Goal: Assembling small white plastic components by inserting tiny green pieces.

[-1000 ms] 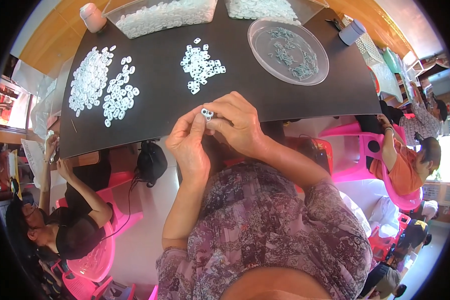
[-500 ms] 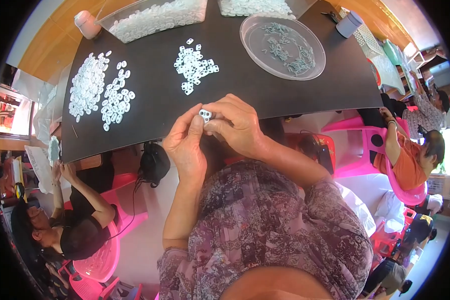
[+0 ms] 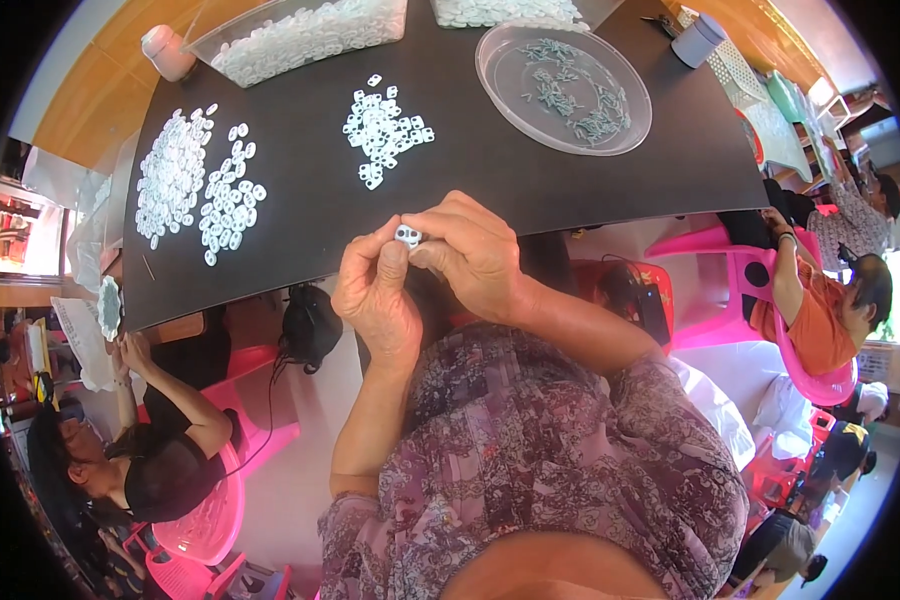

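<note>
A small white plastic piece with dark holes (image 3: 407, 236) is pinched between the fingertips of both hands, just above the table's near edge. My left hand (image 3: 378, 285) grips it from the left with thumb and fingers, and my right hand (image 3: 470, 245) from the right. Fingers cover part of the piece. Beyond my hands lies a loose pile of small white pieces with dark openings (image 3: 381, 130). Two groups of white oval pieces sit farther left, a dense heap (image 3: 170, 175) and a looser one (image 3: 232, 200). A round clear tray (image 3: 497, 108) contains many thin grey-green pins (image 3: 560, 92).
A clear bin (image 3: 232, 72) of white pieces stands at the back of the dark table (image 3: 300, 190), beside a white-and-pink container (image 3: 168, 52). A grey-lidded cup (image 3: 698, 40) is at back right. People sit on pink chairs to the left (image 3: 185, 420) and right (image 3: 805, 310).
Both hands keep hold of the white piece, which has tilted slightly between the fingertips. My left thumb has shifted a little. The view has moved slightly.
</note>
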Action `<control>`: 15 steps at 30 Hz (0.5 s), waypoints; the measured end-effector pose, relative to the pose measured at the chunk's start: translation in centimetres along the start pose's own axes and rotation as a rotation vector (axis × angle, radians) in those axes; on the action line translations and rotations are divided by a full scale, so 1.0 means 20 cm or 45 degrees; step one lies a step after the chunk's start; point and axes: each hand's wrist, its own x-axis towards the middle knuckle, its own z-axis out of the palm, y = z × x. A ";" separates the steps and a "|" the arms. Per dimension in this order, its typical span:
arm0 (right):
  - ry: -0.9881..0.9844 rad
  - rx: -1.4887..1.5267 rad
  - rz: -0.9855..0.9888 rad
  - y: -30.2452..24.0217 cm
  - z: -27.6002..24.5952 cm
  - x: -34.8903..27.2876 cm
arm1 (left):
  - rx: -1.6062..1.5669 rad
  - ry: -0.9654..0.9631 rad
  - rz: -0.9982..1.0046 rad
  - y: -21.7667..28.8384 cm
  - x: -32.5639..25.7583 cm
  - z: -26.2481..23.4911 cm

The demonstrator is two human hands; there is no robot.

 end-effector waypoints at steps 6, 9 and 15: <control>-0.045 -0.019 0.028 0.00 0.01 0.01 | 0.013 0.026 -0.051 0.01 0.00 -0.01; -0.039 0.003 0.075 -0.02 0.01 0.01 | 0.044 0.017 -0.083 0.03 0.01 -0.01; -0.106 0.031 0.133 -0.03 -0.01 0.01 | 0.024 0.031 -0.120 0.06 0.00 0.01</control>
